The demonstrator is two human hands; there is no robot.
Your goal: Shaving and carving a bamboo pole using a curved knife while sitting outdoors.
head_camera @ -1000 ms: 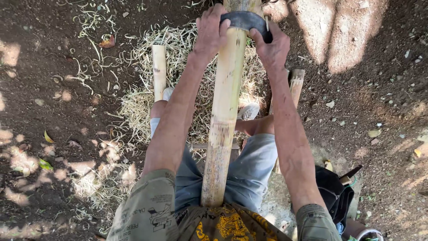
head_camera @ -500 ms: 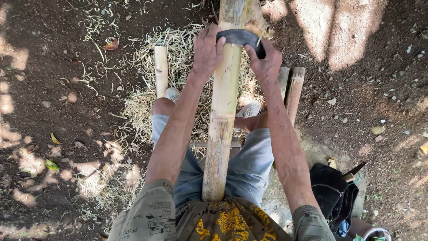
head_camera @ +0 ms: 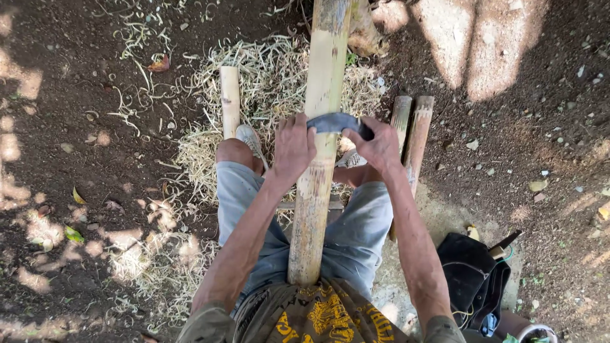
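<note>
A thick bamboo pole (head_camera: 318,152) runs from my lap up past the top of the view, between my knees. Across it lies a dark curved blade (head_camera: 337,122). My left hand (head_camera: 293,147) grips the blade's left end and my right hand (head_camera: 380,146) grips its right end, both pressed against the pole. The pole's surface above the blade looks pale and scraped.
A heap of pale bamboo shavings (head_camera: 267,76) covers the dirt ahead. A short bamboo piece (head_camera: 230,101) stands at left, two more (head_camera: 412,127) at right. A dark bag (head_camera: 473,273) with a knife handle sits at lower right on bare earth.
Both hands have drawn the blade down the pole toward my body, from near the top of the view to about mid-pole.
</note>
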